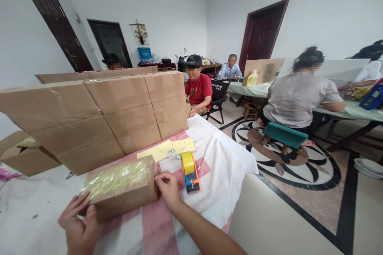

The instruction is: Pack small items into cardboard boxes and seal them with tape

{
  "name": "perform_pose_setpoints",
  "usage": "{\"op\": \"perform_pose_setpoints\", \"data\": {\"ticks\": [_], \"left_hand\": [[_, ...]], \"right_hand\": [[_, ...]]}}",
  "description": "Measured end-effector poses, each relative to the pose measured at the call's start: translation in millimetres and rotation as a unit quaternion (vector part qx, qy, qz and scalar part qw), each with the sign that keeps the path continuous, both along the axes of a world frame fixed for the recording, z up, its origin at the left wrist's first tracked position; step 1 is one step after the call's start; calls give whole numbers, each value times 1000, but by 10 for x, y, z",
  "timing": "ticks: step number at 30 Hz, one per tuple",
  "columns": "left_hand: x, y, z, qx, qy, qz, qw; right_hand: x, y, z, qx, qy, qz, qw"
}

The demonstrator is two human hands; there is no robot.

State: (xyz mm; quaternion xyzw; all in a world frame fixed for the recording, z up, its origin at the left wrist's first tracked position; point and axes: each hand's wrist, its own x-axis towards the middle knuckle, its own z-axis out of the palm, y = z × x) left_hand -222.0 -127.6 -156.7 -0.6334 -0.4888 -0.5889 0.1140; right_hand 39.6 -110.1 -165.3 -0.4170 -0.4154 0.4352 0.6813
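Observation:
A small cardboard box [128, 201] lies on the cloth in front of me, its top covered by shiny, wrinkled yellowish tape [119, 177]. My left hand [79, 219] grips the box's near left corner, thumb on the front side and fingers at the top edge. At the right end, my right hand [167, 187] has thumb and fingertips pressed together against the box's edge. Whether a bit of tape is between those fingers is too small to see. Just right of that hand lies an orange and blue tape dispenser [191, 179] with a yellow roll [188, 163].
Stacked cardboard boxes [125, 115] form a wall behind my box. Yellow sheets [167, 149] with scraps lie by it. An opened box [30, 159] stands at left. The table's cloth [221, 159] drops off at right. Several people sit beyond, one in a red shirt [199, 91].

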Motion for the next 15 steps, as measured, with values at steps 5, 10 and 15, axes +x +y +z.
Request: {"op": "perform_pose_setpoints", "data": {"ticks": [5,10,15], "left_hand": [[207,-72,65,20,-16,13,1000],[254,-145,136,18,-7,18,1000],[199,-181,134,-20,-18,23,999]], "right_hand": [[12,13,17,-12,7,17,1000],[30,-6,21,-25,4,22,999],[63,0,31,-23,9,25,999]]}}
